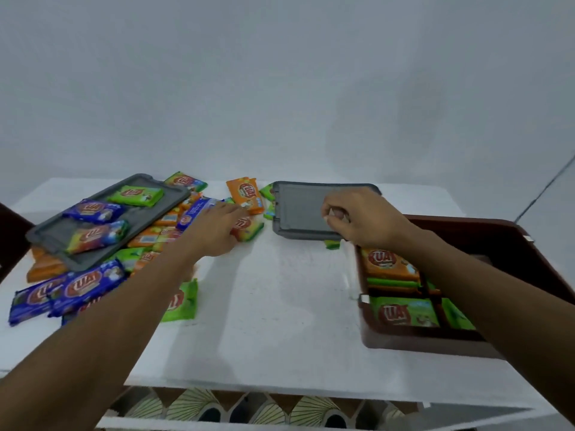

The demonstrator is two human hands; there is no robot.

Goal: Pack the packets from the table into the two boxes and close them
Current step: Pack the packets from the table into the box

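Under my left grip (214, 228), fingers flat and loose, lies a packet (251, 229) at the edge of the heap (146, 239), the handiest one to take. My right grip (361, 219) curls at the grey lid (298, 213); whether it holds it I cannot tell. A part-filled brown box (435, 343) sits just nearer me than that grip.

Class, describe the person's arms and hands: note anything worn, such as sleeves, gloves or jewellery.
Both arms are bare, with no sleeves in view. The left hand and right hand wear no gloves; no watch, bracelet or ring shows, though the picture is slightly blurred.
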